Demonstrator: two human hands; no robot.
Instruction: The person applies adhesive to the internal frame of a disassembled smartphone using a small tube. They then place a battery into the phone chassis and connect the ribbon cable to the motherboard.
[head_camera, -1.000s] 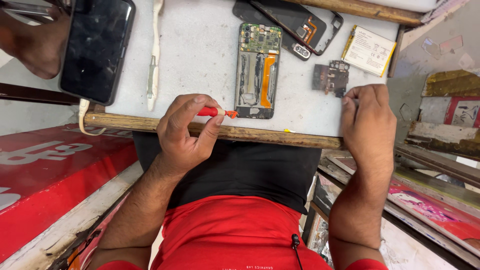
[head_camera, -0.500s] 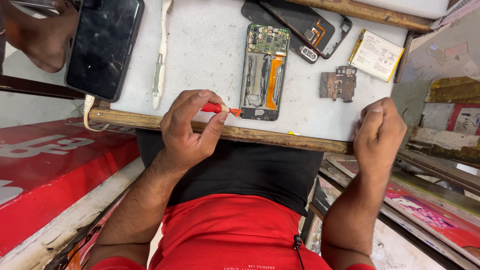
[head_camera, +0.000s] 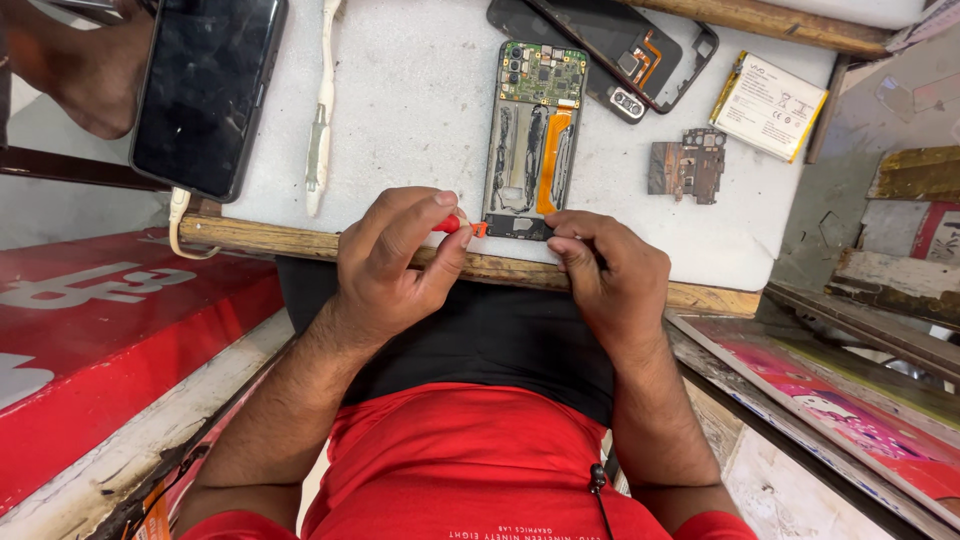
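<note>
Pinched between thumb and forefinger, your left hand (head_camera: 395, 262) holds the red screwdriver (head_camera: 452, 225), tip at the opened phone's (head_camera: 533, 140) 6 o'clock end near the bench (head_camera: 420, 100) edge. Your right hand (head_camera: 608, 275) has swung in from 3 o'clock to steady that end; whether its grip holds anything is hidden, as is the screw.

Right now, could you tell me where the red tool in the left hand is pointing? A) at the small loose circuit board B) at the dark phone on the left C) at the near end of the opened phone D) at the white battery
C: the left hand holds the red tool with its tip at the near end of the opened phone, beside the right hand.
</note>
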